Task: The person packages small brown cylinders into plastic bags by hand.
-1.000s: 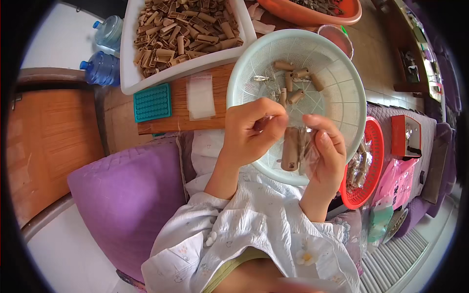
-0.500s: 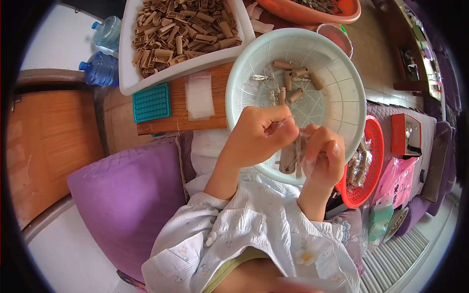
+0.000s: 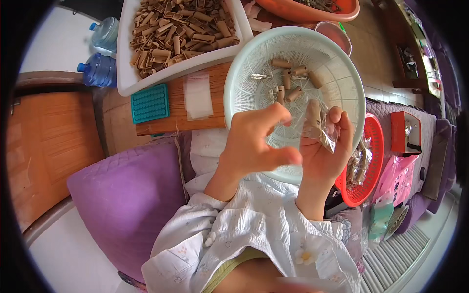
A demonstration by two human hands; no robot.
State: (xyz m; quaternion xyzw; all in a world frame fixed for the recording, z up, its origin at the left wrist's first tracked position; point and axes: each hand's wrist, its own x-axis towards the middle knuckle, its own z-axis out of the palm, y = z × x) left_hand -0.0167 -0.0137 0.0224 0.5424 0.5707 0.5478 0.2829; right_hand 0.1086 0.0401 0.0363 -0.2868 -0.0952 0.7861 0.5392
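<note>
Her right hand point(image 3: 325, 151) grips a clear bag point(image 3: 320, 128) holding a brown roll. The left hand point(image 3: 254, 141) hovers open beside it. She'd do best keeping the bag's mouth upright over the basket point(image 3: 254, 58).

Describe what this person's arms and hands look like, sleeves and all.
Both the left hand and right hand are bare, with no gloves, rings or watch visible. The forearms wear loose white textured sleeves with small pale flower prints, ending at the wrists.

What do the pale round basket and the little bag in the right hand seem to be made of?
Basket: likely moulded plastic, matte pale green-white, with a regular lattice of small holes. Bag held in the right hand: thin clear plastic film, glossy and crinkled, with a brown stick showing through.
</note>
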